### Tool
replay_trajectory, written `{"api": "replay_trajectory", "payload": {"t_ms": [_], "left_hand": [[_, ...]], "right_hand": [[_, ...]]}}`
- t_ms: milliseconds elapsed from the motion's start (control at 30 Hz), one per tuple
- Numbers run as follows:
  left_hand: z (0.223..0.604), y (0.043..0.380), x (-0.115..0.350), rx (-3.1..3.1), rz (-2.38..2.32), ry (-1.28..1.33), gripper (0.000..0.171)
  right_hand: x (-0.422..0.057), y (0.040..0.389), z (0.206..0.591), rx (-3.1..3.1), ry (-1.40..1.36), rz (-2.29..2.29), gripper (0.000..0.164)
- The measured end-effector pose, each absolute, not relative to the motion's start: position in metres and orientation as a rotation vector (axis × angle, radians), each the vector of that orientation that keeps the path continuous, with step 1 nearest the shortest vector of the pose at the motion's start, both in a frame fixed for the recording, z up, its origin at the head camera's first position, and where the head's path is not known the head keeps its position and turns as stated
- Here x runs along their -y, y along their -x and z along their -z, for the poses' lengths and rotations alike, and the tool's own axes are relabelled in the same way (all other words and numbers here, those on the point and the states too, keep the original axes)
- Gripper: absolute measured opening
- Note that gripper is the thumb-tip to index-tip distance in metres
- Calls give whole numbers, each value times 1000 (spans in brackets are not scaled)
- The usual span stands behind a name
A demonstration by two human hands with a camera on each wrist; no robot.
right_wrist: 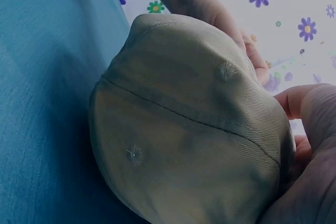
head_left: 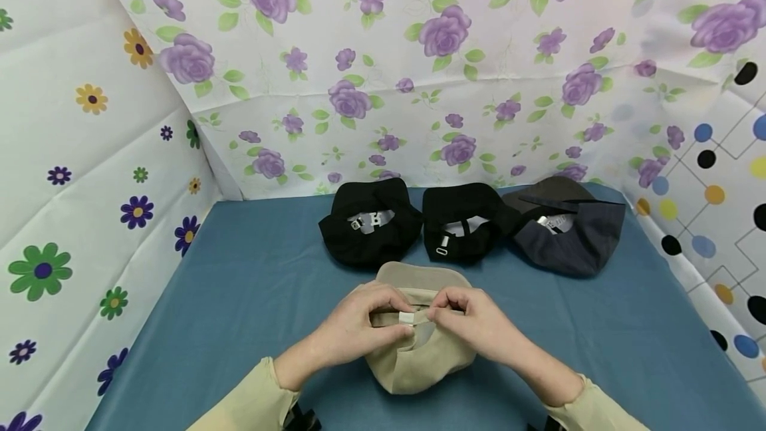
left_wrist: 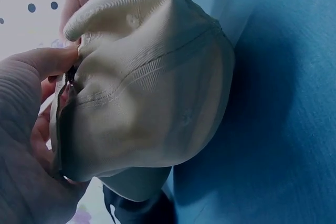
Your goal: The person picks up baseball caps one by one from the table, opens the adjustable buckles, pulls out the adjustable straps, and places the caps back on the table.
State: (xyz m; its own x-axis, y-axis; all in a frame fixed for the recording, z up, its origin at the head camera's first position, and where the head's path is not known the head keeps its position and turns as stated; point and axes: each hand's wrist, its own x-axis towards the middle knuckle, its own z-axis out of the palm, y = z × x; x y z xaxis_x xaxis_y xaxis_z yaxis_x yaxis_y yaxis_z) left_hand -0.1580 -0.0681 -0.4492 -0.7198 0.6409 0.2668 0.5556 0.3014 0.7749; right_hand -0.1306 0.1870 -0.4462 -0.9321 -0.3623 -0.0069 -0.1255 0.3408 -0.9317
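A beige baseball cap (head_left: 413, 371) stands at the front middle of the table, brim pointing away and its back opening toward me. My left hand (head_left: 354, 326) pinches the back band beside a small white tag (head_left: 406, 318), thumb below and fingers above. On the other side of the opening, my right hand (head_left: 479, 324) pinches the strap (head_left: 421, 316) between thumb and fingertips. In the left wrist view, the left thumb (left_wrist: 55, 60) presses at the cap's edge. Stitched eyelets and a seam show on the cap's crown (right_wrist: 173, 114) in the right wrist view.
Behind the beige cap lie a black cap (head_left: 371, 248), a second black cap (head_left: 463, 245) and a dark grey cap (head_left: 568, 245) in a row. Blue cloth (head_left: 263, 271) covers the table. Flower-patterned sheets (head_left: 335, 145) hang at the back and left, and a dotted one (head_left: 706, 218) at the right.
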Motion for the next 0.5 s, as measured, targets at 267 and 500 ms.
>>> {"api": "replay_trajectory", "payload": {"t_ms": [267, 500], "left_hand": [[449, 157, 70, -2542, -1399, -1041, 14], [449, 158, 69, -2499, -1413, -1069, 12]], "right_hand": [[-186, 127, 445, -2356, 447, 1621, 15], [-188, 130, 445, -2384, 438, 1629, 13]]}}
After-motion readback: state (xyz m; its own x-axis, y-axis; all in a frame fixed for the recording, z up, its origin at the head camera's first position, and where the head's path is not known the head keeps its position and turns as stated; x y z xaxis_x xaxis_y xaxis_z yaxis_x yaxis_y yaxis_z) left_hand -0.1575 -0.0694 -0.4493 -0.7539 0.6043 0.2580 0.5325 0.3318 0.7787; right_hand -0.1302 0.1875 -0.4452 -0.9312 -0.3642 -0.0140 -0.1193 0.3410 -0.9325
